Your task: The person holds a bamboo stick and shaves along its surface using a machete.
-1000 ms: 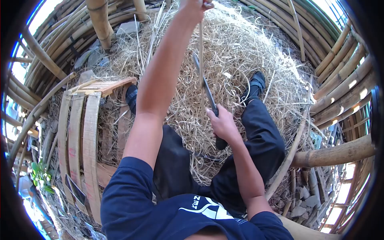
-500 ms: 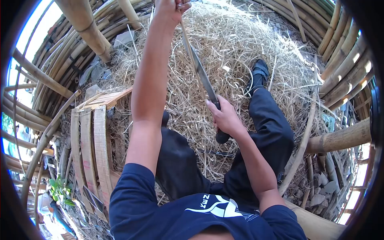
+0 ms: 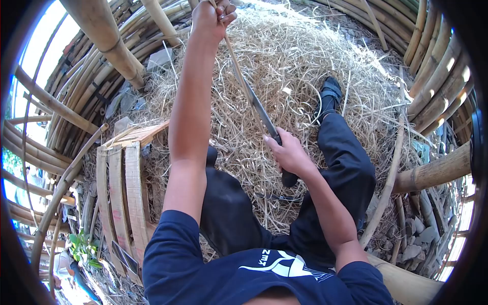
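My left hand [image 3: 213, 19] is stretched far forward at the top of the view, its fingers closed on a thin bamboo strip [image 3: 232, 55]. The strip slants down from there to the blade of a long knife [image 3: 265, 119] and runs along it. My right hand [image 3: 292, 152], in front of my right thigh, is wrapped round the knife's black handle, with the blade pointing forward and to the left. Where the strip passes beyond the blade, toward my right hand, I cannot make out clearly.
A heap of pale shavings [image 3: 274, 66] covers the ground between my legs. A slatted wooden crate [image 3: 133, 178] stands at my left, with a dark phone-like object [image 3: 125, 259] against it. Bamboo poles [image 3: 434, 168] enclose both sides, and stones [image 3: 414, 239] lie at the lower right.
My left hand has come slightly back toward me, still gripping the strip. The knife and right hand have shifted a little down and right, leaving more strip visible ahead of the blade.
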Available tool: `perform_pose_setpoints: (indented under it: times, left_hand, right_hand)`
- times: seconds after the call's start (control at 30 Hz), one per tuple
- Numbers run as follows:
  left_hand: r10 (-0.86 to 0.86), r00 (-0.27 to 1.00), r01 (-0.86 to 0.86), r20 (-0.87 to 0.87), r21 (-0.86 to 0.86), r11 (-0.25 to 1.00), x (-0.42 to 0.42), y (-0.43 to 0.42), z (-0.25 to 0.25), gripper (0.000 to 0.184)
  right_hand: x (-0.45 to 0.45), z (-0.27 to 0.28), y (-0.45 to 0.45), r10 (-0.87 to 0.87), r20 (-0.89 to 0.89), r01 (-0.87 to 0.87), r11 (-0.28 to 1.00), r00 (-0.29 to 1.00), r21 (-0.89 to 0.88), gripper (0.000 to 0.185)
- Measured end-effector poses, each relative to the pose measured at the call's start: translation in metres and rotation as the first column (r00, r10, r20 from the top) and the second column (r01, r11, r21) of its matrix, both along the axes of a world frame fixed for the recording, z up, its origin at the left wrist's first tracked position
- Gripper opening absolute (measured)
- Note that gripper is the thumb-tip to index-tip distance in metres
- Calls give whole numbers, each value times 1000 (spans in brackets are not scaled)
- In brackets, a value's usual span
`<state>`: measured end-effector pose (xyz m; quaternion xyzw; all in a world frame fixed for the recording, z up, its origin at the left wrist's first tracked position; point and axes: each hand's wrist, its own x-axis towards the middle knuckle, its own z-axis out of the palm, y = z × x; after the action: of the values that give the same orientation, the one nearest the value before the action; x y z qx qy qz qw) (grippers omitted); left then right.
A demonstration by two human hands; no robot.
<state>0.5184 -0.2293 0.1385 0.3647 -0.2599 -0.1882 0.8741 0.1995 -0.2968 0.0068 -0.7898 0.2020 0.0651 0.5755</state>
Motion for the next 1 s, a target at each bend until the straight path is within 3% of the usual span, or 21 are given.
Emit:
perform_pose_setpoints:
  times: [0.23,0.3,0.4,0.43,0.5,0.57,0.63,0.77,0.8,0.83,0.9,1.0]
  left_hand:
    - [-5,997,6,-73,2,1000,-2,-2,0,22]
    - [-23,1000,23,-21,10,1000,-5,-2,3,24]
    - [-27,999,27,-18,19,999,3,0,2,24]
    - [-59,998,59,-6,7,998,7,2,-1,23]
    - [-90,996,89,-22,-25,996,8,1,0,23]
    - [-13,998,13,-58,4,1000,5,-3,-1,23]
    - [1,999,-1,-54,1,1000,1,-6,-1,24]
    - [-53,999,53,2,22,998,3,-6,0,27]
    - [-45,999,45,-4,22,999,0,-4,0,27]
    - [-38,999,38,-9,23,999,0,-2,2,27]
    - [-30,999,30,-10,20,999,7,3,-1,26]
    - [-40,998,41,-41,19,999,9,1,-1,24]
  right_hand:
    - [8,33,1,3,133,-6,1000,991,24,33]
    - [10,21,1,14,180,-1,997,984,-75,35]
    - [4,-4,-4,75,-98,-90,983,992,-163,37]
    - [2,-8,-6,71,-96,-86,983,993,-163,37]
    - [-3,-5,-6,28,-159,-30,1000,987,-6,35]
    - [0,5,-6,35,-106,-38,999,994,-26,33]
    - [6,18,-6,17,71,-21,998,997,54,32]
    - [8,25,1,6,98,-7,1000,995,6,33]
    - [8,6,-1,27,66,-25,999,997,-31,36]
    - [6,-28,-2,49,70,-34,978,996,-207,37]
    - [-7,-35,-1,23,-145,-25,1000,989,-15,29]
    - [-6,-33,-3,-1,-116,3,1000,993,23,35]
